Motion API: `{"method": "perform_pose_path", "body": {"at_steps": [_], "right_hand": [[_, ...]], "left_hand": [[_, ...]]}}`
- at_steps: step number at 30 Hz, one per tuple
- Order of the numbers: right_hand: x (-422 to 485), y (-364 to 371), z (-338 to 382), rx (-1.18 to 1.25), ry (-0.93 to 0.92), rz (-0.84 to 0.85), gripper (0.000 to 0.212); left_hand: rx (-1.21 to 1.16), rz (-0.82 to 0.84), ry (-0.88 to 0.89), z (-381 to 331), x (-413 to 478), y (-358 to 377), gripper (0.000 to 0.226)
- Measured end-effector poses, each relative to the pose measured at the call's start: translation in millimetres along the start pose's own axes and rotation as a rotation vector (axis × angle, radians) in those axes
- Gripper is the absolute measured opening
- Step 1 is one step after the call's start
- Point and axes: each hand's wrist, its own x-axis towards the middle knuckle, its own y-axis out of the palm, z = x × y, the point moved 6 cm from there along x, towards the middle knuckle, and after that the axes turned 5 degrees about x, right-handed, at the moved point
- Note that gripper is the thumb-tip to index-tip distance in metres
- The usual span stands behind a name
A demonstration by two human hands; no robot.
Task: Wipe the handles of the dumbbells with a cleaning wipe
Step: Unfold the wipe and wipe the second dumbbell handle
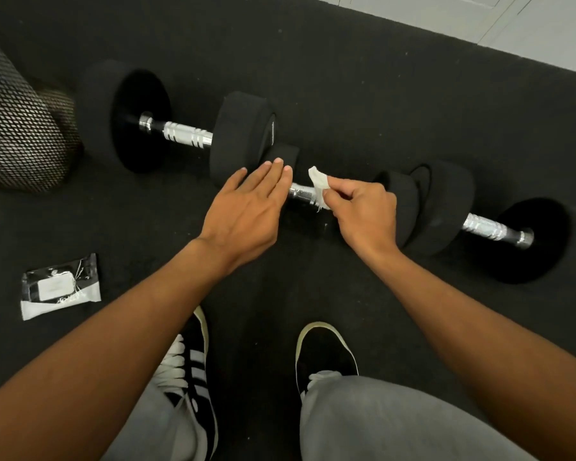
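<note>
Three black dumbbells with chrome handles lie in a row on the dark mat. The small middle dumbbell (399, 197) is under my hands. My right hand (363, 211) pinches a white cleaning wipe (319, 184) and holds it against the chrome handle (301, 193). My left hand (246, 207) lies flat with straight fingers on the middle dumbbell's left weight (285, 153). A larger dumbbell (187, 133) lies at the left, another dumbbell (489, 227) at the right.
A pack of wipes (60, 287) lies on the mat (346, 78) at the left. A mesh bin (17, 128) stands at the far left. My two shoes (323, 354) are just below the hands. Pale floor (512, 21) begins at the top right.
</note>
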Motion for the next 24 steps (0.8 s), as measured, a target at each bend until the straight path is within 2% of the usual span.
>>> {"method": "perform_pose_path", "body": {"at_steps": [3,6,11,16,24], "right_hand": [[6.4,6.0,0.5,-0.148,-0.134,-0.026,0.027],[12.7,16.8,1.7,-0.322,-0.383,-0.052,0.024],[9.0,50.9,-24.4,-0.645,-0.594,0.079,0.028],[-16.1,77.0,-51.5,-0.829,-0.580,0.165,0.051],[-24.9,97.0,-57.8,-1.003,-0.435,0.245,0.065]], "left_hand": [[0.044,0.030,0.036,-1.9,2.4,6.2,0.065],[0.072,0.008,0.038,-0.9,2.7,13.5,0.059],[0.113,-0.004,0.021,-3.7,-0.2,24.7,0.068],[0.046,-0.051,-0.050,-4.2,-0.6,25.2,0.069],[0.014,-0.110,-0.076,-6.4,-0.3,30.2,0.063]]}}
